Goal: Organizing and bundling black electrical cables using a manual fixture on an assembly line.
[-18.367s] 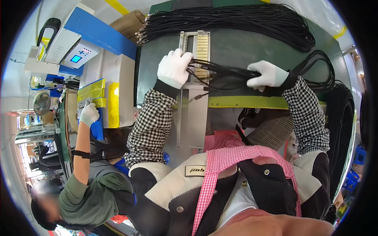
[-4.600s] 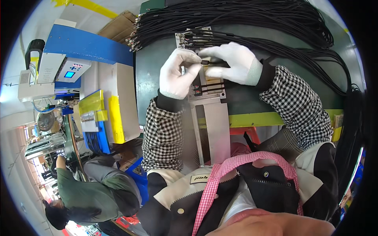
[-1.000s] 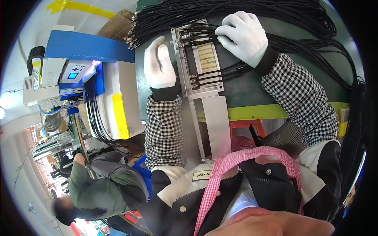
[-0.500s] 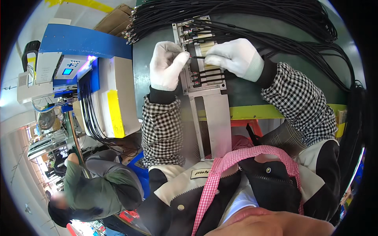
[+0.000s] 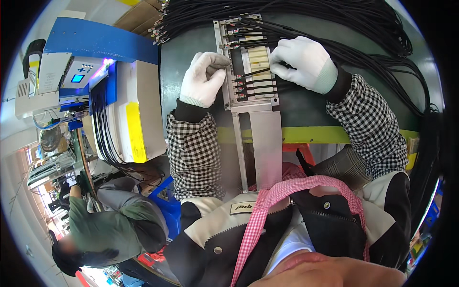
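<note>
A metal fixture (image 5: 225, 81) lies on the green worktable, with black cables (image 5: 260, 89) set side by side in its slots at both ends. Their connector ends sit along its left side, and pale yellowish slots (image 5: 258, 53) show bare in its middle. My left hand (image 5: 203, 80), in a white glove, is at the fixture's left edge with thumb and forefinger apart, nothing visible between them. Across the fixture, my gloved right hand (image 5: 303, 64) pinches a black cable (image 5: 256, 73) between thumb and fingers. That cable slants over the fixture, its connector end lying by the left side.
Bundled black cables (image 5: 287, 10) fill the table's far side, and more loop to the right. A blue and white machine (image 5: 103, 43) with a small lit screen stands at the left, cables hanging from it. A seated person (image 5: 114, 220) is at the lower left.
My left thumb and forefinger have parted from the cable's connector end. My right hand has shifted right, still pinching the cable, whose end now lies lower on the fixture.
</note>
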`<state>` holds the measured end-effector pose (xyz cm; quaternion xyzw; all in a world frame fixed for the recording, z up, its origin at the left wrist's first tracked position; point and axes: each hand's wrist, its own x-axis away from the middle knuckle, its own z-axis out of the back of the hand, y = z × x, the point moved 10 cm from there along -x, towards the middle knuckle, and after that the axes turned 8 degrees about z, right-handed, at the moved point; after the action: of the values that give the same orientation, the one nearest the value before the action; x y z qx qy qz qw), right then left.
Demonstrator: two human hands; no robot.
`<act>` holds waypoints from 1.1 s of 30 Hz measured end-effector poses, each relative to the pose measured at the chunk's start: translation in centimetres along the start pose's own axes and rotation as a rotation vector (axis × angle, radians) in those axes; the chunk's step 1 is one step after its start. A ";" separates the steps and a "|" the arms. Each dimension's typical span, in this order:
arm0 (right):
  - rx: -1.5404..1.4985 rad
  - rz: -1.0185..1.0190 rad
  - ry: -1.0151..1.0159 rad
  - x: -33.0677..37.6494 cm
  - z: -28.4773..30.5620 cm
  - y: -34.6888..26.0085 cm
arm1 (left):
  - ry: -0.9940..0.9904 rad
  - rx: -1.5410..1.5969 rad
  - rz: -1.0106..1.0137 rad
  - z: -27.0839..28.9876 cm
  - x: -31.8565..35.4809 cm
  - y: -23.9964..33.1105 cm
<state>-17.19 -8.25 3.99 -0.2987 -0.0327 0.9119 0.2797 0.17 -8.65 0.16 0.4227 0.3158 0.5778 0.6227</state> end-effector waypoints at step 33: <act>0.383 -0.006 -0.078 0.5 -0.5 -5.3 | 0.176 -0.709 -0.364 -2.3 2.0 6.4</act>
<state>-14.68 -3.58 4.51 -0.2044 0.1295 0.9115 0.3327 -4.44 -6.45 5.04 0.0680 0.2188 0.5651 0.7926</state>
